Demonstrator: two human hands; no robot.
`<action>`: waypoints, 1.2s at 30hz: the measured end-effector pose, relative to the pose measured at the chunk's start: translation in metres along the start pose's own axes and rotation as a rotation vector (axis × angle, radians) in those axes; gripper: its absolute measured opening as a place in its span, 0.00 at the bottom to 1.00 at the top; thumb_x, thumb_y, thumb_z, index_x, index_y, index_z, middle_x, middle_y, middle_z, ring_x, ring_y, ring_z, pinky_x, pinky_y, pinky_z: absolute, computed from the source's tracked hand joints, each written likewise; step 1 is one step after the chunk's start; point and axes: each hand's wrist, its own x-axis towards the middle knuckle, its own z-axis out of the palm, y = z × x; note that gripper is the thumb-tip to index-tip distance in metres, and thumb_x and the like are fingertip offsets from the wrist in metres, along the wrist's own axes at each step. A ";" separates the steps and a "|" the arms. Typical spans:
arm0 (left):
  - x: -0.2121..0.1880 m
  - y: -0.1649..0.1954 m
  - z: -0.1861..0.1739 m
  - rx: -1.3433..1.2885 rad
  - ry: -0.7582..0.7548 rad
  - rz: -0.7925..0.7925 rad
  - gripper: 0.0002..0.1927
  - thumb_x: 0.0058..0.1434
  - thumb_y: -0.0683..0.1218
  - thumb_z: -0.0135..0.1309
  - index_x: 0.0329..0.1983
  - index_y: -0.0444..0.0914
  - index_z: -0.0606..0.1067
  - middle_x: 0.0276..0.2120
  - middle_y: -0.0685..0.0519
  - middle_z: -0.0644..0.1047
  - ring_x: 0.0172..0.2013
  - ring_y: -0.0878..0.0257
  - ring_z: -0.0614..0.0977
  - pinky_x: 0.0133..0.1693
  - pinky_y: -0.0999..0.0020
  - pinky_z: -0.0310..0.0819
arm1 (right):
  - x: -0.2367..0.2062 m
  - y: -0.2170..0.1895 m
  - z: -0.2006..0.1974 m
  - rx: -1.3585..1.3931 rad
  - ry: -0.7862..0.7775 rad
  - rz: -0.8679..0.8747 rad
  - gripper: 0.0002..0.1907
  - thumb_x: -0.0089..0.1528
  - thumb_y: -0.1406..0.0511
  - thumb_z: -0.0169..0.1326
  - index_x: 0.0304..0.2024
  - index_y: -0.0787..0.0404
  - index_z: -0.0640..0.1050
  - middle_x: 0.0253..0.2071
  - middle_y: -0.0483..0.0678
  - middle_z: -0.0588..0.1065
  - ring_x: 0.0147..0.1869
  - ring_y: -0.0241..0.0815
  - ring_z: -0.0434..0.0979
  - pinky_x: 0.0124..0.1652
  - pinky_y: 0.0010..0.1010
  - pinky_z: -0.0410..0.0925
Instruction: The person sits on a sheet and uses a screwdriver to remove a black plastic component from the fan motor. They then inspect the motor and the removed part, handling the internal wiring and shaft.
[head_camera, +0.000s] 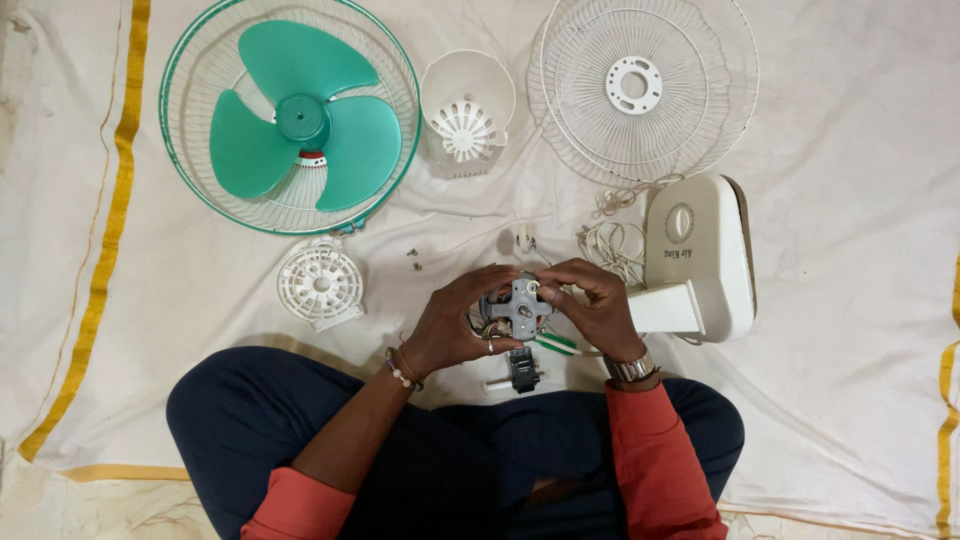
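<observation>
- Between the knees, above the white cloth (850, 300), one grey fan motor (518, 308) sat pinched by two hands: left hand (455, 325) and right hand (597, 310), fingers curled onto it.
- Just beside them lay one green-handled screwdriver (553, 345) and one black plug (522, 368).
- Farther out lay two wire guards, one holding the green three-blade fan (300, 120), the other guard (643, 85) bare.
- Two small screws (413, 258) lay near one round white vented cover (320, 283).
- One white fan base (700, 255) lay to the right.
</observation>
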 end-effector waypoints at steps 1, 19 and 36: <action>0.000 0.000 0.000 -0.006 0.002 0.006 0.45 0.44 0.55 0.76 0.65 0.41 0.71 0.63 0.49 0.76 0.64 0.52 0.77 0.64 0.59 0.73 | -0.001 -0.002 0.000 -0.025 0.002 -0.023 0.12 0.62 0.69 0.63 0.49 0.62 0.83 0.44 0.49 0.82 0.47 0.37 0.80 0.47 0.29 0.73; 0.001 0.000 0.001 0.028 -0.017 -0.025 0.45 0.44 0.54 0.76 0.65 0.40 0.72 0.64 0.50 0.75 0.64 0.53 0.77 0.64 0.60 0.72 | -0.003 -0.008 0.006 -0.191 0.050 -0.072 0.12 0.59 0.67 0.67 0.46 0.57 0.84 0.40 0.47 0.82 0.43 0.36 0.82 0.44 0.28 0.74; 0.002 0.002 -0.001 0.026 -0.022 -0.030 0.45 0.44 0.55 0.76 0.65 0.41 0.71 0.63 0.50 0.75 0.63 0.53 0.77 0.63 0.60 0.73 | -0.002 -0.023 0.011 -0.258 0.081 -0.110 0.14 0.58 0.67 0.68 0.47 0.59 0.84 0.42 0.49 0.82 0.46 0.39 0.82 0.46 0.30 0.74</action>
